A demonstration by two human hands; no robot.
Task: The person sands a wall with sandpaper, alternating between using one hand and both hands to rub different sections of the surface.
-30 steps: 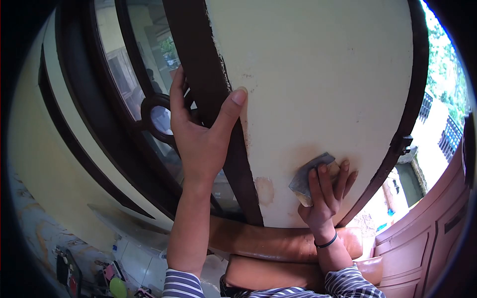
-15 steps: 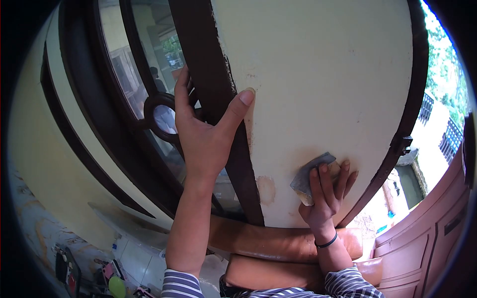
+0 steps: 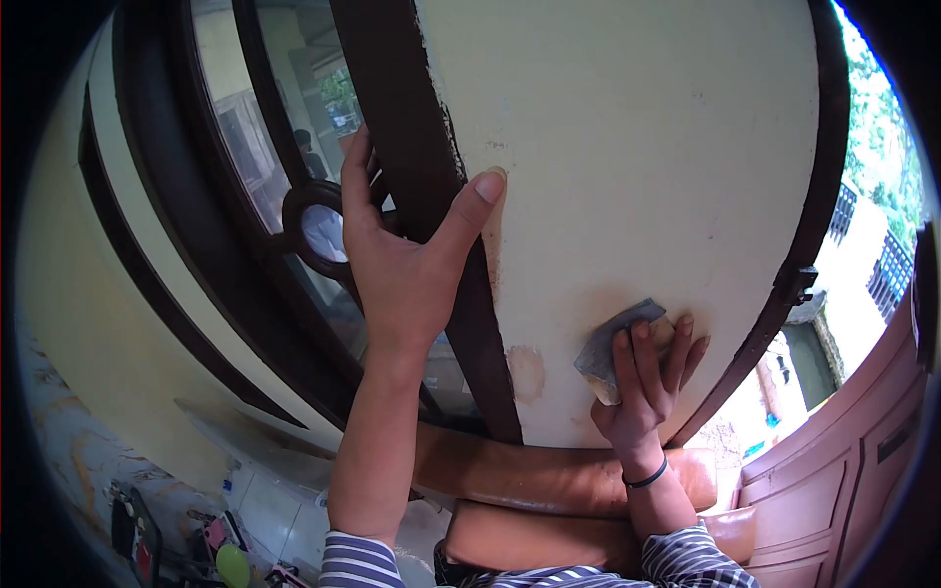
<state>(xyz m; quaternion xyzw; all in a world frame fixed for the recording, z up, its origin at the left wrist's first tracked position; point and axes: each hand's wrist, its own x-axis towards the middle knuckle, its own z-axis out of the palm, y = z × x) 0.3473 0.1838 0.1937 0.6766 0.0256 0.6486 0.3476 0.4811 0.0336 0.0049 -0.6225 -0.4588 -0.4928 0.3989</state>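
Note:
My left hand (image 3: 412, 265) is braced across the dark wooden frame (image 3: 410, 118), thumb stretched onto the cream wall and fingers extended along the frame's far side; the other fingers are partly hidden. Lower right, my right hand (image 3: 642, 392) presses a folded grey sheet of sandpaper (image 3: 610, 343) flat on the cream wall (image 3: 627, 176), four fingers over it. A brownish smudge surrounds the sandpaper, and a bare tan patch (image 3: 526, 374) shows on the wall to its left.
Below the wall is a brown padded seat (image 3: 549, 534) with a rolled backrest (image 3: 529, 480). A glazed window (image 3: 304, 78) with a round wooden ring (image 3: 314, 230) is at left. A reddish panelled door (image 3: 823, 490) stands at right. Assorted items (image 3: 232, 565) lie on the tiled floor.
The view has shifted very slightly. Both hands keep nearly the same places, the sandpaper still against the wall.

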